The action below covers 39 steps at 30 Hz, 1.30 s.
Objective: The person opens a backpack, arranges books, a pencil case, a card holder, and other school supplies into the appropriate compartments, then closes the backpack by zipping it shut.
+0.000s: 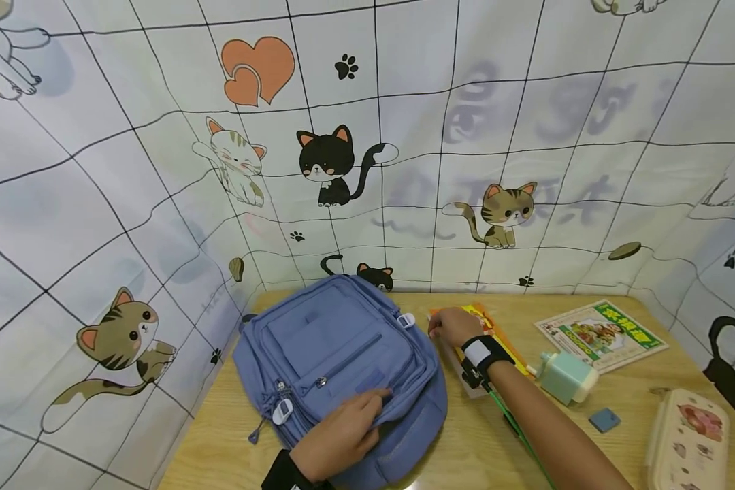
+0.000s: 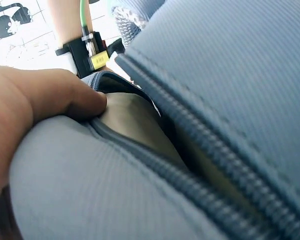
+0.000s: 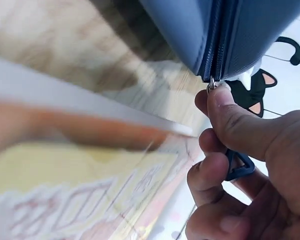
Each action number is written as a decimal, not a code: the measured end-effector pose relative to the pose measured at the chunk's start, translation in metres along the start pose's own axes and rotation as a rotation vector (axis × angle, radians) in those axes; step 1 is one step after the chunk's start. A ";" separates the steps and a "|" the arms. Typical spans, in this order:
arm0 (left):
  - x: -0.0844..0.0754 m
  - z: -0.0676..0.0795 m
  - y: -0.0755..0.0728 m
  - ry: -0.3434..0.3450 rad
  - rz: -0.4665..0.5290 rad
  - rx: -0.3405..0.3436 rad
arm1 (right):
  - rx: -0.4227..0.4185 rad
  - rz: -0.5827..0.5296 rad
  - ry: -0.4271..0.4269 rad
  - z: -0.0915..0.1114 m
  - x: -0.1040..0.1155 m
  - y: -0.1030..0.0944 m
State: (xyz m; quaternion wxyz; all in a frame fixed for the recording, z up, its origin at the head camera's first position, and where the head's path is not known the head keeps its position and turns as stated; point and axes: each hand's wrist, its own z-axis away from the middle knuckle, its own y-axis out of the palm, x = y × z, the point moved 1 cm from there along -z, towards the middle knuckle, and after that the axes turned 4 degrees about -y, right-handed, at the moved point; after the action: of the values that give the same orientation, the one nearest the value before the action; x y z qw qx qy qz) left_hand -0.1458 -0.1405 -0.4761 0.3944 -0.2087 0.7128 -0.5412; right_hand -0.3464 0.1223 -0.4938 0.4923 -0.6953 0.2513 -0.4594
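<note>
Backpack point(image 1: 337, 333), blue and lying front side up, takes up the left half of the bench point(image 1: 465, 449), its lower end partly covered by the left hand point(image 1: 343, 435) and its underside out of sight. That hand grips the fabric at the edge of an unzipped opening; the left wrist view shows one finger bent over the zip edge onto a pale lining point(image 2: 132, 117), while the thumb cannot be told apart there. Deeper in, the gap falls into shadow, so the contents, if any, cannot be made out. The right hand point(image 1: 456, 327), at the far right side of the bag, pinches a small metal zip pull point(image 3: 212, 87) between thumb and finger. From the head this pinch is too small to see; the right wrist view shows it plainly, with a dark triangular tag point(image 3: 240, 166) hanging by the curled fingers.

An orange and yellow packet point(image 1: 493, 325) lies beneath the right hand and wrist, which hide much of it; close up, its lettering is blurred. Farther right lie a booklet point(image 1: 600, 335), a mint-green container point(image 1: 566, 378) and a small blue block point(image 1: 604, 420). The frame's lower edge cuts off a cream case point(image 1: 689, 439), and its right edge crops a black object point(image 1: 731, 374) whose kind is unclear.
</note>
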 end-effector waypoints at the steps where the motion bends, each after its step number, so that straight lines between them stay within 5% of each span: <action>1: 0.000 0.001 0.000 0.008 0.008 -0.003 | 0.008 -0.005 0.000 -0.005 -0.001 0.001; 15: 0.010 0.003 0.008 0.067 0.079 -0.025 | 0.056 0.011 0.055 -0.055 0.009 0.012; 39: 0.014 0.011 0.011 0.087 0.110 0.010 | -0.034 0.135 -0.108 -0.089 0.014 0.033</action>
State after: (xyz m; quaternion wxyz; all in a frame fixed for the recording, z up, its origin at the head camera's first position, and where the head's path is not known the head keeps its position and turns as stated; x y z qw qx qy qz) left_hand -0.1445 -0.1536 -0.4923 0.3933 -0.1436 0.7369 -0.5308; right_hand -0.4158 0.0576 -0.5107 0.5232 -0.7089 0.2785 -0.3823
